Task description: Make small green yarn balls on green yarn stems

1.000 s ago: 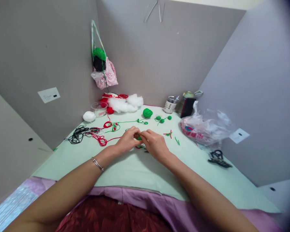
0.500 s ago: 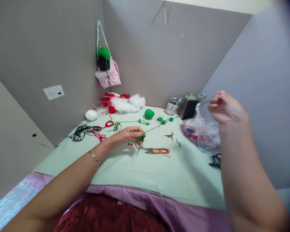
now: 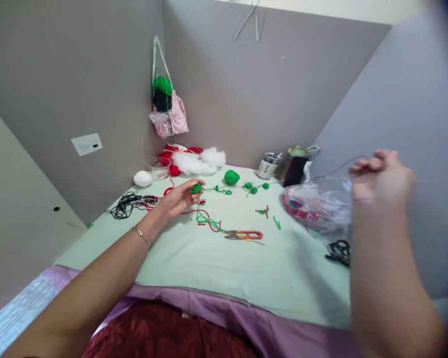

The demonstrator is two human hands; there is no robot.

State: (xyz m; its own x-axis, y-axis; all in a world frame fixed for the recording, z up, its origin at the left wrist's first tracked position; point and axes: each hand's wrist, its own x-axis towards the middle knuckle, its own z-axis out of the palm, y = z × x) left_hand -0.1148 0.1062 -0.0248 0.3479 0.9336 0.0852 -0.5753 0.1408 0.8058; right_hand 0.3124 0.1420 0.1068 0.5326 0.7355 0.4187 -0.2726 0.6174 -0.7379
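Note:
My left hand [image 3: 179,198] pinches a small green yarn ball [image 3: 196,188] over the pale green table [image 3: 246,268], far left of centre. My right hand [image 3: 381,180] is raised at the right, blurred, fingers closed on a thin dark wire or needle [image 3: 332,172] that curves away to the left. Loose green and red yarn strands [image 3: 208,222] trail on the table below the left hand. Orange thread snips [image 3: 244,234] lie beside them.
At the back lie white stuffing [image 3: 197,161], a green yarn ball [image 3: 231,177], a clear cup [image 3: 157,168], a tin [image 3: 266,168] and a dark phone [image 3: 294,171]. A plastic bag [image 3: 315,204] sits right, black cord [image 3: 124,204] left. A pink bag [image 3: 169,117] hangs on the wall.
My hands were together at the table's middle. The right hand has pulled up and far to the right with the thin wire. The left hand moved back and left with the green ball.

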